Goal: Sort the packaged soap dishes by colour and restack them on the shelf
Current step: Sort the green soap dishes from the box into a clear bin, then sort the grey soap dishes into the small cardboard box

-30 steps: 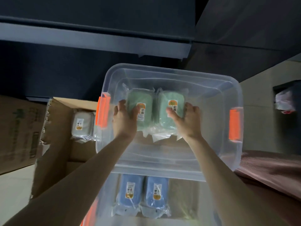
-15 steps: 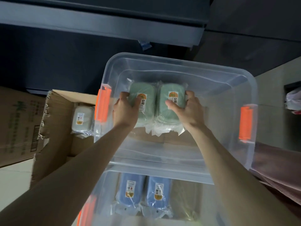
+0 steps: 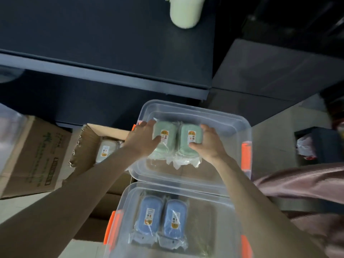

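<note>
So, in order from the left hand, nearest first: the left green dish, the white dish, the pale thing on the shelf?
1. Left green dish, in the grip of the left hand.
2. White dish, left, in the box.
3. Pale thing, farthest, up on the shelf.

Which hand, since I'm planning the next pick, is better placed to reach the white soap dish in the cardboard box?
Left, probably. The left hand grips the green dishes on the side nearest the cardboard box, where the white soap dish lies; the right hand would have to cross over.
</note>
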Action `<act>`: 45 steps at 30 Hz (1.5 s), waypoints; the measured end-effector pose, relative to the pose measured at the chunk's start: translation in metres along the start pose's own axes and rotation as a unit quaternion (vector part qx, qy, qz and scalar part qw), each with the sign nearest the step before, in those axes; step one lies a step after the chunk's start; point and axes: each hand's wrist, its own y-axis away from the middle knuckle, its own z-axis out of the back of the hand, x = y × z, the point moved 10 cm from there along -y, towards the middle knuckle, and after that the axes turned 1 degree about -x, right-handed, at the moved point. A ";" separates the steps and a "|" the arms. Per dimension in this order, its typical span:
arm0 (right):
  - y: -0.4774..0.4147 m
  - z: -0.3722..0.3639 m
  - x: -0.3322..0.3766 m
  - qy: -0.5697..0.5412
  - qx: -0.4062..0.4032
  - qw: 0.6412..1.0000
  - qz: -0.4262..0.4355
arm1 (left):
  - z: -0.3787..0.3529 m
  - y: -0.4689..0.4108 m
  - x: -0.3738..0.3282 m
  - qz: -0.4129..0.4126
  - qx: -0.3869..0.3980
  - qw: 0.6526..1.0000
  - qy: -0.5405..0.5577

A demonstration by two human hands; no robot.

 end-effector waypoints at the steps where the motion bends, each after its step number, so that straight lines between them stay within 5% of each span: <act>1: 0.011 0.011 0.013 0.006 -0.002 1.000 0.011 | 0.019 0.012 -0.007 -0.016 -0.014 0.999 -0.028; 10: 0.145 0.152 0.179 0.069 -0.114 0.976 0.173 | 0.234 0.153 -0.057 -0.117 -0.199 0.971 -0.059; 19: 0.322 0.248 0.361 0.142 -0.248 0.907 0.309 | 0.431 0.331 -0.040 -0.164 -0.376 0.905 -0.110; 32: 0.515 0.125 0.564 0.118 -0.303 0.855 0.405 | 0.544 0.558 0.145 -0.164 -0.464 0.849 -0.189; 45: 0.539 0.076 0.744 0.115 -0.324 0.825 0.448 | 0.672 0.582 0.283 -0.143 -0.490 0.838 -0.190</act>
